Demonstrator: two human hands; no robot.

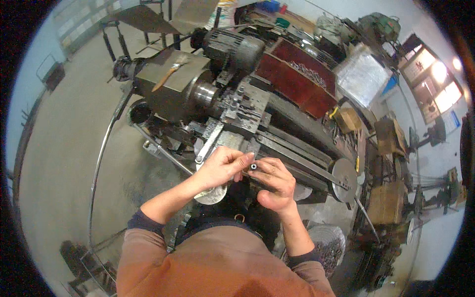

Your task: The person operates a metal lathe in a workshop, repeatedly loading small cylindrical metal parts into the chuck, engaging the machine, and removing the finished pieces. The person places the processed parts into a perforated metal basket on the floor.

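Observation:
In front of my waist, close to the lathe's carriage, my two hands meet. A small round metal sleeve [253,167], dark with a pale ring around its hole, shows at the fingertips of my right hand [275,182], whose fingers are curled in around it. My left hand [225,166] is closed, its thumb pressed over the bent fingers, and the thumb tip lies right beside the sleeve. Whatever sits within the left fingers is hidden. Just beyond the hands stands the lathe's tool post [245,106], with the bright round chuck [204,94] to its left.
A brush [170,73] lies on the headstock [166,91]. Behind are a motor [235,48] and a dark red tray [284,81] with small metal pieces. A handwheel [345,174] stands right. A long metal bar [103,148] rises on the left; a container of chips [326,242] sits low right.

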